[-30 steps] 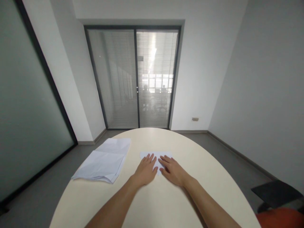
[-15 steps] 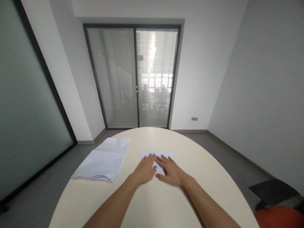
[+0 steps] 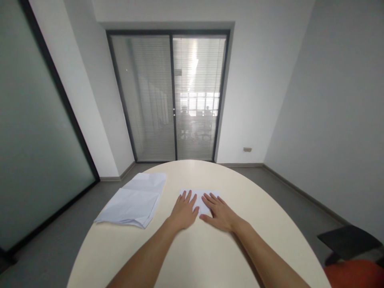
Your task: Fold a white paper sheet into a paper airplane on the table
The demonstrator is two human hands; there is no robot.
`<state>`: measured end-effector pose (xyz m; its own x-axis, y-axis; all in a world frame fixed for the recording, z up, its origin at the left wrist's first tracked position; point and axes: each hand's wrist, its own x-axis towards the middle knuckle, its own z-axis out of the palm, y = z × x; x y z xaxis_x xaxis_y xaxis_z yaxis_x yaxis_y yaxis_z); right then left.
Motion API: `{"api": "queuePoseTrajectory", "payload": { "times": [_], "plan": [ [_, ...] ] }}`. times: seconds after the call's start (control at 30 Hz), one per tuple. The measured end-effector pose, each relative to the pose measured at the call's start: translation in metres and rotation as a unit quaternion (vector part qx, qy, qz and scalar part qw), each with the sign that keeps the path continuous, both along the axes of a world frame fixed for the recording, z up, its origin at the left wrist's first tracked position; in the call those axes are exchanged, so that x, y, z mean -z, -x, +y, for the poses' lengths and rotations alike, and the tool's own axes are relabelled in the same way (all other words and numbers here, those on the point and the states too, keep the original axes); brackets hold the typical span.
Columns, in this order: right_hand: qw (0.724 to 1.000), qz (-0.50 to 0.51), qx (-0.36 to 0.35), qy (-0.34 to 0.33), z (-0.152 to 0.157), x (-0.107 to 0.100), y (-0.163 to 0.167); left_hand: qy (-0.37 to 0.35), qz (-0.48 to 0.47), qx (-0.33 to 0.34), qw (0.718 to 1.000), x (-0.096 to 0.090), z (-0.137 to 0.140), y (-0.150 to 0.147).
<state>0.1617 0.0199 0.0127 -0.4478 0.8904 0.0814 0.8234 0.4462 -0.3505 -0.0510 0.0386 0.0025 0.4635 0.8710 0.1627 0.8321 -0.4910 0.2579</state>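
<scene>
A small white piece of paper [image 3: 200, 200] lies flat on the pale round table [image 3: 198, 258], partly covered by both hands. My left hand [image 3: 184, 212] rests palm down on its left part, fingers spread. On the right part, my right hand [image 3: 219, 212] lies flat too, fingers apart and pointing up and to the left. A strip of the paper shows between the two hands. Neither hand grips anything; whether the paper is folded underneath cannot be seen.
Larger folded white sheets [image 3: 132, 202] lie at the table's left, reaching its edge. A chair with a black part [image 3: 349, 242] and an orange seat [image 3: 354, 274] stands at the lower right. Beyond the table are a glass door [image 3: 144, 100] with blinds and white walls.
My hands, whose fingertips were touching in the middle of the paper, have slid apart, the left hand to the left and the right hand slightly right. More paper shows between them.
</scene>
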Motion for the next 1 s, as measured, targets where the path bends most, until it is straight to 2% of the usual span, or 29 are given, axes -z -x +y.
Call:
{"api": "queuePoseTrajectory", "payload": {
  "times": [0.23, 0.37, 0.5, 0.63, 0.8, 1.0],
  "plan": [
    [0.998, 0.020, -0.010, -0.054, 0.003, -0.003, -0.003, -0.002, -0.020, 0.023, 1.000, -0.001, 0.004, 0.006],
    [0.993, 0.058, -0.022, -0.102, 0.003, -0.010, -0.002, -0.035, -0.045, 0.047, 0.997, -0.006, 0.006, 0.011],
    [0.988, 0.104, -0.014, -0.109, 0.004, -0.014, 0.001, -0.061, -0.088, 0.068, 0.992, -0.011, 0.008, 0.010],
    [0.989, 0.092, 0.016, -0.114, 0.007, -0.005, 0.000, -0.056, -0.112, 0.056, 0.991, -0.010, 0.008, 0.006],
    [0.988, 0.022, 0.138, -0.072, 0.014, 0.013, -0.009, -0.048, -0.072, 0.011, 0.996, 0.002, 0.010, 0.006],
    [0.987, 0.007, 0.143, -0.076, 0.017, 0.014, -0.014, -0.017, -0.035, -0.031, 0.999, 0.008, 0.012, 0.007]
  ]
}}
